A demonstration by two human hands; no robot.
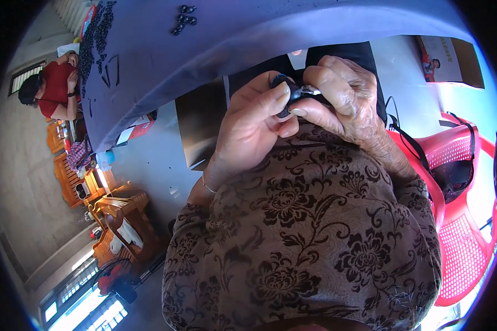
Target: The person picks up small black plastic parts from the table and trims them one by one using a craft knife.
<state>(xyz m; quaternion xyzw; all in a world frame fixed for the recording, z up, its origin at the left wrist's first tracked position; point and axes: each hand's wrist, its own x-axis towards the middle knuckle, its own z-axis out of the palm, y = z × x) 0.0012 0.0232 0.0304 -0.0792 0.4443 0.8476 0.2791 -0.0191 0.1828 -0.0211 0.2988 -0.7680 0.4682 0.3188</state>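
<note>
In front of my chest, above my lap, both hands meet at a small dark rounded piece (pixel 294 94). My left hand (pixel 252 121) is closed on it between thumb and fingers. My right hand (pixel 345 96) comes in from the right, curled round a small tool with a shiny metal tip (pixel 310 90), which touches or nearly touches the dark piece. The right thumb lies against the piece's lower side. Most of the tool is hidden in my right fingers, so its exact kind does not show.
A table with a purple-blue cloth (pixel 232 47) lies ahead. It bears a small cluster of shiny black pieces (pixel 183 20) and a larger heap of them (pixel 96 38) by a co-worker in red (pixel 55 83). A pink plastic chair (pixel 461 254) with a black bag (pixel 453 176) stands at right.
</note>
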